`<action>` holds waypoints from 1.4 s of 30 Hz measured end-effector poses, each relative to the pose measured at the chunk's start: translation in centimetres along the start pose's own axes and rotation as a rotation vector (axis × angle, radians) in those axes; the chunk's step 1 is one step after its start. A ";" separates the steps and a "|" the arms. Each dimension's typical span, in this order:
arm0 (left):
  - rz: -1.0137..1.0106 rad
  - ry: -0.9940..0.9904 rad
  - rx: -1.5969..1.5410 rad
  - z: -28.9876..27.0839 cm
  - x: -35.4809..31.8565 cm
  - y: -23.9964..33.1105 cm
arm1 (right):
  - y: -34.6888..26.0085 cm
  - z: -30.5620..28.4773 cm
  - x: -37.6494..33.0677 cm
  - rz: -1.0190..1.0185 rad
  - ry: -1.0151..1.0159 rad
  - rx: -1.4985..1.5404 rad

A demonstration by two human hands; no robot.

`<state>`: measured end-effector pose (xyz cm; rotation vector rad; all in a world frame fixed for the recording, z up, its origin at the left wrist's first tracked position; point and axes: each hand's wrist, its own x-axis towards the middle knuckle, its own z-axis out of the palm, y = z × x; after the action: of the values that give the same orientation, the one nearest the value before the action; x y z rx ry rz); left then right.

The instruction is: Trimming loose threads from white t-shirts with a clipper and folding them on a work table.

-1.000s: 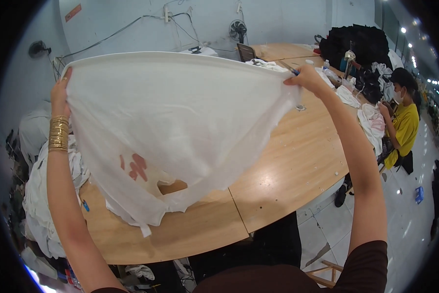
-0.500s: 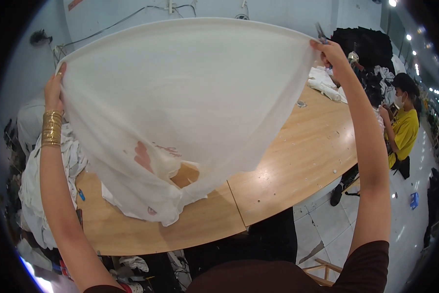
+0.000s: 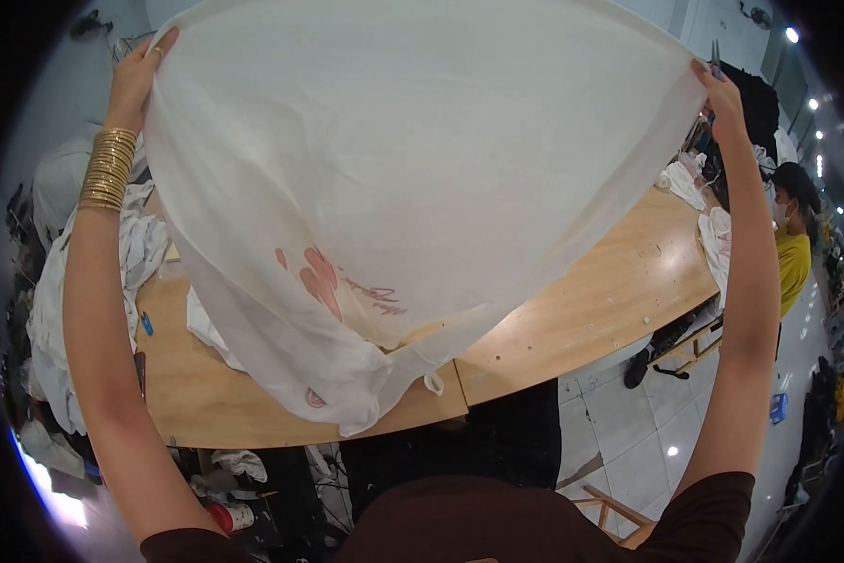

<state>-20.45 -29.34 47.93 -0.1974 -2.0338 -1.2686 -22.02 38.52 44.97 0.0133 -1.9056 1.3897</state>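
A thin white shirt [image 3: 422,159] hangs spread between my raised hands, its upper edge running past the top of the view. My left hand [image 3: 137,83], below a stack of gold bangles [image 3: 109,169] worn on the wrist, pinches one upper corner. The opposite corner is pinched in my right hand [image 3: 722,98]. Small metal snips [image 3: 716,58] stick up from that same hand, most of their handles hidden. Reddish print [image 3: 321,281] shows through the lower part of the cloth, with a gathered opening beside it. The shirt's bottom folds droop over the table.
Beneath lies a wooden table [image 3: 619,263] with a seam across it. White cloth [image 3: 56,328] is heaped at the left, near a small blue tool [image 3: 147,324]. More white pieces [image 3: 685,183] lie at the far right. A person in yellow [image 3: 795,267] sits beyond my right arm.
Both hands have risen, and my right hand has moved out to the right. The shirt is stretched wider and higher, and its lower opening has narrowed.
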 end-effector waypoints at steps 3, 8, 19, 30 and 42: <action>0.009 -0.030 0.049 0.7 0.0 -0.3 | 0.2 -1.3 -0.9 -0.006 -0.011 -0.031; 0.042 -0.062 0.145 2.8 0.8 -0.9 | 0.7 -3.2 -1.5 -0.005 0.022 -0.090; -0.009 -0.136 0.200 5.1 -1.3 -0.3 | 2.5 -5.4 -3.8 0.028 0.045 -0.118; -0.129 -0.504 -0.088 7.4 -1.9 1.0 | 4.4 -9.1 -5.2 0.163 0.151 -0.100; -0.334 -0.544 -0.272 7.7 -1.7 -2.3 | 0.7 -7.5 -7.3 0.170 -0.053 0.118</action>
<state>-24.12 -23.71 43.21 -0.3736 -2.4084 -1.8610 -12.87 41.98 41.10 -0.0560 -1.9010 1.6292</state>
